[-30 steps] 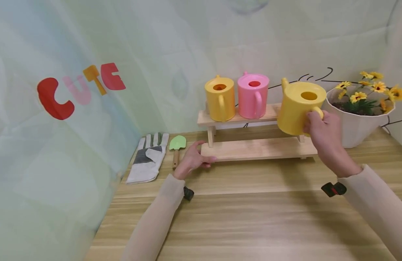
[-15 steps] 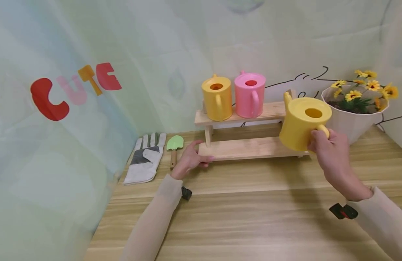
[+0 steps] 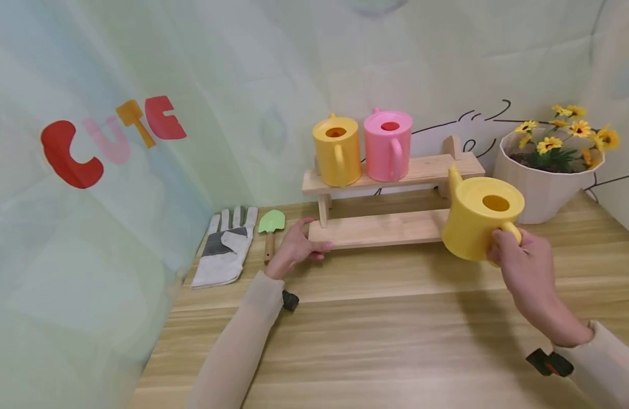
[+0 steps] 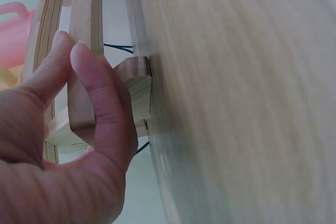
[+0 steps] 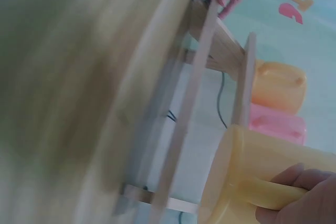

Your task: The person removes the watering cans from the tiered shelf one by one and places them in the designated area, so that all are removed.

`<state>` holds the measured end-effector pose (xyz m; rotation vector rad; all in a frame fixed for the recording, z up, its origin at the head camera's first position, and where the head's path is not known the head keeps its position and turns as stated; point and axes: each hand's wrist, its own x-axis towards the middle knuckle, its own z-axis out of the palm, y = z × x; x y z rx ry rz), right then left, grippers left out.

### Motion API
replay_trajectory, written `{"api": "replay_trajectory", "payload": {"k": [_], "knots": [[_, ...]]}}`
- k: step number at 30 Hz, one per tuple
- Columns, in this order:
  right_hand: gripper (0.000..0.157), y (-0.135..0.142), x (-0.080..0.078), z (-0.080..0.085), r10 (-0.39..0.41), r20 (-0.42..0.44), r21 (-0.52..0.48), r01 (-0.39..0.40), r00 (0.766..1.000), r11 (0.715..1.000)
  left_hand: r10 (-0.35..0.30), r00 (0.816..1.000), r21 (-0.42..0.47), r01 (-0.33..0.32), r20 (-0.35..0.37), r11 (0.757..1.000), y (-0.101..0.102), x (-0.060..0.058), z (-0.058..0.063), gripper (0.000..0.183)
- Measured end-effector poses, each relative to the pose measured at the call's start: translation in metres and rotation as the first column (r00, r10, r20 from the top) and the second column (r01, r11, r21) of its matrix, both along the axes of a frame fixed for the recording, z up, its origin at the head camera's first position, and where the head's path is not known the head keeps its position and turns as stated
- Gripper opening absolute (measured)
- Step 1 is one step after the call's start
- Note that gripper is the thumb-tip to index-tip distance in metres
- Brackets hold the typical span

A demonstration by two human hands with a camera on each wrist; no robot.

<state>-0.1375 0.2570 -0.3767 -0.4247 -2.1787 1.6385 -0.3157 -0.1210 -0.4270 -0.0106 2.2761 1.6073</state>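
My right hand [image 3: 526, 278] grips the handle of a light yellow watering can [image 3: 465, 227], held up in front of the right end of a two-tier wooden shelf [image 3: 376, 230]. In the right wrist view the fingers wrap the can's handle [image 5: 270, 192]. My left hand [image 3: 296, 247] holds the left end of the lower board, and the left wrist view has thumb and fingers on either side of that board [image 4: 86, 30]. On the upper tier stand a deeper yellow watering can [image 3: 347, 159] and a pink watering can [image 3: 381, 156], side by side. The held can hides the lower board's right end.
Left of the shelf lie a green hand trowel [image 3: 271, 221] with a wooden handle and a white-and-grey work glove [image 3: 219, 267]. A white pot [image 3: 539, 196] of yellow flowers [image 3: 549, 143] stands at the right. A printed cloth backdrop [image 3: 253, 74] hangs behind the wooden table [image 3: 345, 352].
My right hand has brought the light yellow watering can down and toward me from the upper tier's right end, uncovering that end. My left hand keeps its hold on the shelf.
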Motion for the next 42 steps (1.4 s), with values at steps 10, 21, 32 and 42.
{"api": "replay_trajectory", "payload": {"k": [10,21,32,42], "knots": [[0.046,0.001,0.015,-0.019,-0.001,0.069,0.008,0.0,0.998,1.0,-0.003,1.0,-0.009,0.003,-0.009,1.0,0.0,0.002,0.004,0.097],[0.047,-0.002,0.021,-0.032,-0.01,0.123,0.017,0.008,0.992,1.0,0.001,1.0,0.021,-0.001,0.004,1.0,0.0,0.002,0.004,0.098],[0.043,-0.003,0.024,-0.042,-0.007,0.195,0.004,0.006,0.981,1.0,-0.008,1.0,0.038,0.008,0.004,0.999,0.001,0.001,0.004,0.098],[0.045,-0.006,0.022,-0.045,0.021,0.19,-0.013,-0.019,0.982,1.0,-0.004,1.0,0.066,0.003,0.008,0.998,0.0,0.001,0.001,0.097]]}}
